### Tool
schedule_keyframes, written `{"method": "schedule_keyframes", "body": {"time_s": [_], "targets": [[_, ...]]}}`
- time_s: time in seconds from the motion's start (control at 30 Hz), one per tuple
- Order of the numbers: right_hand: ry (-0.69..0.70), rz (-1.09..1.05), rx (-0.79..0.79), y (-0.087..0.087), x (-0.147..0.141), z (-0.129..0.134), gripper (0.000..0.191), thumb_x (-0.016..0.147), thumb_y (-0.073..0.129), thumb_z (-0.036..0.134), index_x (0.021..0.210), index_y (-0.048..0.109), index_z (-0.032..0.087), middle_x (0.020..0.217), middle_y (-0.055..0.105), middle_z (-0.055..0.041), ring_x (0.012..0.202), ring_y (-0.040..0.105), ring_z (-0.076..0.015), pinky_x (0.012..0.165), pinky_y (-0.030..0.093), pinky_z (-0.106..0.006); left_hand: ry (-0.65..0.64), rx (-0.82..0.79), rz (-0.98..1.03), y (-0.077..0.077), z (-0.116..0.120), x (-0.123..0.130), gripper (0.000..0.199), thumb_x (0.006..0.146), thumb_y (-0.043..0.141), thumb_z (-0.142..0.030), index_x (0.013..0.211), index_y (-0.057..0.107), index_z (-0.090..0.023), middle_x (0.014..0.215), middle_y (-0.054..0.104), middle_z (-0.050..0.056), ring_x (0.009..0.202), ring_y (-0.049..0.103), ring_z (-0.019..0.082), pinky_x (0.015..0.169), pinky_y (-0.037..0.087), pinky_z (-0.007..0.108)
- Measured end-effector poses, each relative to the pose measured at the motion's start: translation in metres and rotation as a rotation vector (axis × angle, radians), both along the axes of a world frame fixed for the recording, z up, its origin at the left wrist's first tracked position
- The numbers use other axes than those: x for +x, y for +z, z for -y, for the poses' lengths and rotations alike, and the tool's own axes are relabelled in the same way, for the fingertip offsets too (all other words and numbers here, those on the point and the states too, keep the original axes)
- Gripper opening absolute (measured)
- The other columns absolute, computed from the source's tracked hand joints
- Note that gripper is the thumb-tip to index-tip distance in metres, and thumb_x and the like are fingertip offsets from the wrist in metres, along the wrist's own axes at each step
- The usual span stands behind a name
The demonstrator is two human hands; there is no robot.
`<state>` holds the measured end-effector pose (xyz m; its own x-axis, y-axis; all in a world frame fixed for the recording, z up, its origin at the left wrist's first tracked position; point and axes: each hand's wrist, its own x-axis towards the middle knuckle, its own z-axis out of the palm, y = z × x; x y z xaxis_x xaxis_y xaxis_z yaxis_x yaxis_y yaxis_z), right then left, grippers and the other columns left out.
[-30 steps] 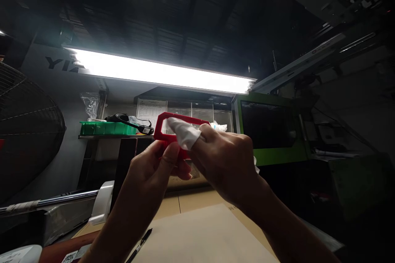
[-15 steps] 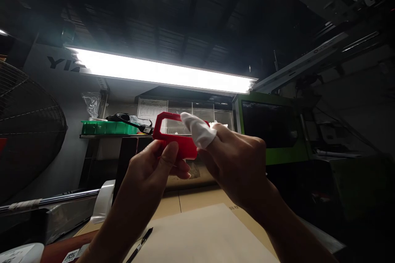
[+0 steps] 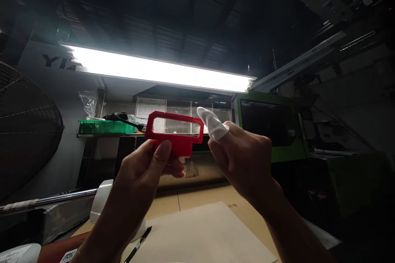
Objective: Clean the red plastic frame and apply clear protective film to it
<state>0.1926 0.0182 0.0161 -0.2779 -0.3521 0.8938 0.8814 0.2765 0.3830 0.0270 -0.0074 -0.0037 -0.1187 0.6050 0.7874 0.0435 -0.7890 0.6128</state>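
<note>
Left hand (image 3: 145, 170): clamped on the red frame (image 3: 177, 147) near its lower left, thumb on the near face.
Right hand (image 3: 245, 156): index finger sheathed in white cloth (image 3: 212, 124); whether the other, curled fingers grip it cannot be told.
Red frame: held aloft above the counter (image 3: 193, 200), its right end just beside the cloth; contact is unclear.
Grip risk: a firm push on the unsupported right end could twist the frame loose, dropping it toward the pen (image 3: 138, 245).
Cloth risk: snagging on an edge might pull the wrap off.
</note>
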Motion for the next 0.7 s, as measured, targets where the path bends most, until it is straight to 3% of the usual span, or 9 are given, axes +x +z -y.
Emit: {"method": "schedule_keyframes", "body": {"time_s": [0.1, 0.23, 0.3, 0.37, 0.5, 0.7], "targets": [[0.025, 0.072, -0.007, -0.009, -0.003, 0.001, 0.023, 0.089, 0.045, 0.02, 0.088, 0.068, 0.015, 0.055, 0.05, 0.0031, 0.044, 0.033, -0.0059, 0.044, 0.023, -0.022, -0.002, -0.011, -0.001, 0.0, -0.001, -0.001, 0.02, 0.081, 0.058, -0.037, 0.083, 0.063, -0.018, 0.061, 0.067, -0.001, 0.058, 0.063, 0.012, 0.056, 0.05, 0.019], [-0.002, 0.119, 0.004, -0.014, -0.011, -0.002, 0.016, 0.084, 0.053, 0.015, 0.076, 0.067, 0.018, 0.052, 0.046, 0.0041, 0.044, 0.031, -0.006, 0.044, 0.02, -0.023, -0.023, -0.016, 0.018, -0.001, 0.0, 0.0, 0.02, 0.08, 0.059, -0.036, 0.086, 0.063, -0.018, 0.065, 0.068, -0.001, 0.063, 0.065, 0.013, 0.057, 0.051, 0.02], [-0.027, 0.121, 0.008, -0.012, -0.011, -0.005, 0.015, 0.083, 0.053, 0.014, 0.083, 0.067, 0.019, 0.053, 0.048, 0.0044, 0.044, 0.032, -0.0062, 0.044, 0.019, -0.023, -0.021, -0.011, 0.012, -0.002, 0.0, 0.0, 0.02, 0.081, 0.059, -0.036, 0.085, 0.063, -0.018, 0.065, 0.068, -0.001, 0.062, 0.064, 0.013, 0.055, 0.05, 0.019], [-0.059, 0.086, 0.005, -0.009, -0.007, -0.009, 0.018, 0.086, 0.049, 0.015, 0.091, 0.066, 0.018, 0.055, 0.051, 0.0039, 0.045, 0.034, -0.0063, 0.044, 0.019, -0.023, -0.018, -0.007, 0.013, -0.001, 0.0, 0.0, 0.019, 0.081, 0.059, -0.036, 0.082, 0.063, -0.018, 0.062, 0.067, -0.001, 0.057, 0.062, 0.011, 0.054, 0.05, 0.018], [-0.085, -0.073, 0.015, -0.005, 0.004, -0.013, 0.028, 0.089, 0.039, 0.02, 0.08, 0.066, 0.014, 0.054, 0.051, 0.0022, 0.043, 0.031, -0.007, 0.043, 0.018, -0.024, -0.029, -0.021, 0.046, -0.001, -0.001, -0.003, 0.018, 0.08, 0.06, -0.036, 0.076, 0.063, -0.018, 0.057, 0.066, -0.003, 0.053, 0.061, 0.01, 0.052, 0.049, 0.017], [0.025, -0.037, -0.004, -0.009, 0.003, -0.008, 0.03, 0.089, 0.038, 0.019, 0.075, 0.064, 0.014, 0.053, 0.048, 0.0028, 0.044, 0.03, -0.0071, 0.044, 0.02, -0.023, -0.031, -0.004, 0.09, -0.001, 0.0, -0.002, 0.015, 0.08, 0.061, -0.034, 0.075, 0.064, -0.02, 0.058, 0.066, -0.004, 0.055, 0.061, 0.01, 0.055, 0.05, 0.016]]}}
